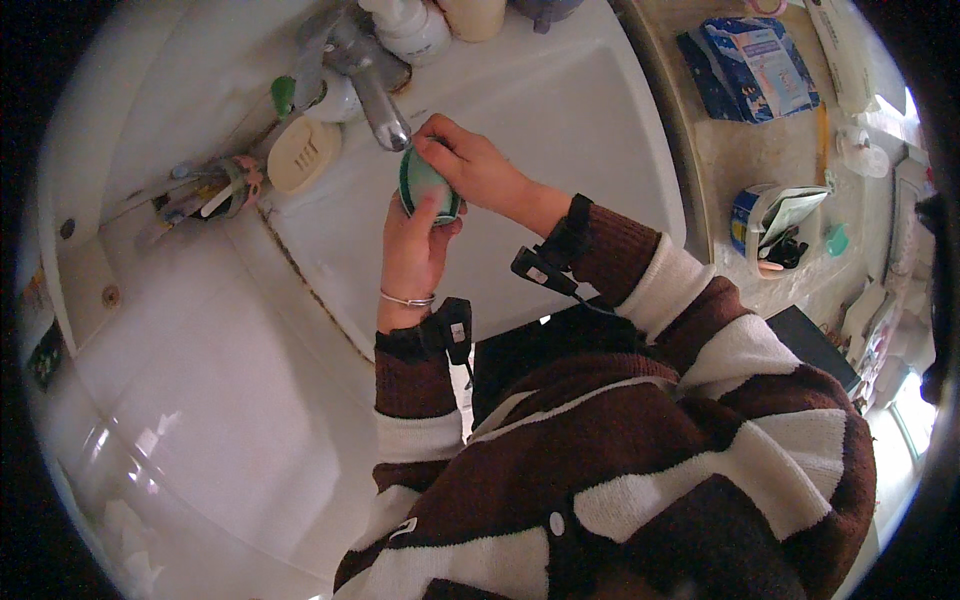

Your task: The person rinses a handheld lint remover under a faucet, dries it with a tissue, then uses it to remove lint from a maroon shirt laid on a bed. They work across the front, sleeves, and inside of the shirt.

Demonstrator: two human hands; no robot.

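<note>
Just below the mouth of the metal faucet (380, 110), over the white sink (560, 110), both my hands are around a pale green rounded thing with a dark green edge (428, 180). My left hand (412, 245) grips it from below, with the thumb lying across its face. From the upper right, my right hand (475, 165) closes on its top, fingers curled over the edge. Its underside and part of its rim are hidden by my fingers, and its exact kind is unclear. No running water can be made out.
Left of the faucet sit a cream soap dish (304, 155) and a cup of brushes (235, 185). White pump bottle (410, 30) stands behind the sink. On the right counter are a blue package (750, 70) and a small tub of odds and ends (775, 230).
</note>
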